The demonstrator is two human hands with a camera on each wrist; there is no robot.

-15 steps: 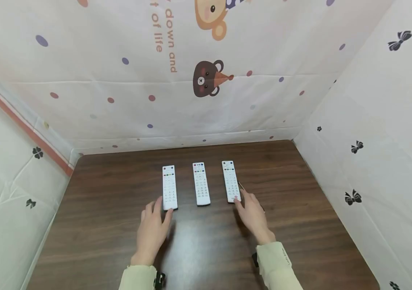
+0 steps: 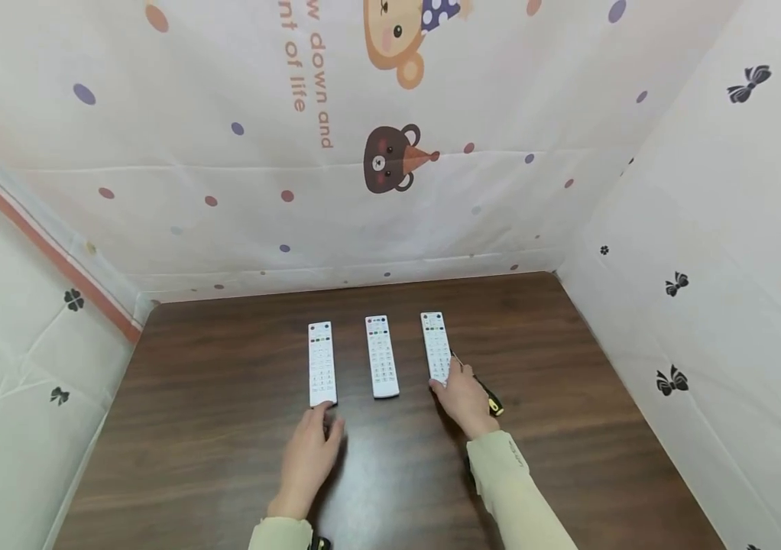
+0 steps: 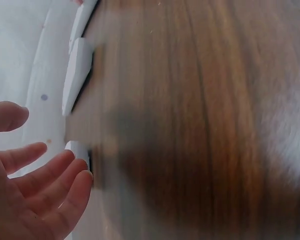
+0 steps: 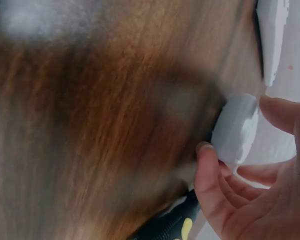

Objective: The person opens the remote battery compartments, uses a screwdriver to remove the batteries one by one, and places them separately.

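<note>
Three white remote controls lie side by side on the dark wooden table. My right hand [image 2: 462,397] covers the near end of the right remote control [image 2: 435,347]. In the right wrist view, the thumb and curled fingers are on opposite sides of that remote's end [image 4: 235,127]. My left hand [image 2: 308,458] is at the near end of the left remote control [image 2: 322,365], fingers loosely bent and holding nothing. Between them lies the middle remote control [image 2: 381,357], touched by neither hand. A screwdriver [image 2: 494,404] with a black and yellow handle lies just right of my right hand, partly hidden by it.
The table [image 2: 191,428] meets a patterned white cloth [image 2: 335,221] at its back edge. Similar cloth hangs along the left and right sides. A bright reflection shows on the wood between my forearms.
My right hand has shifted left over the right remote's near end, uncovering more of the screwdriver handle. The left hand has drawn back from the left remote's side and moved slightly right.
</note>
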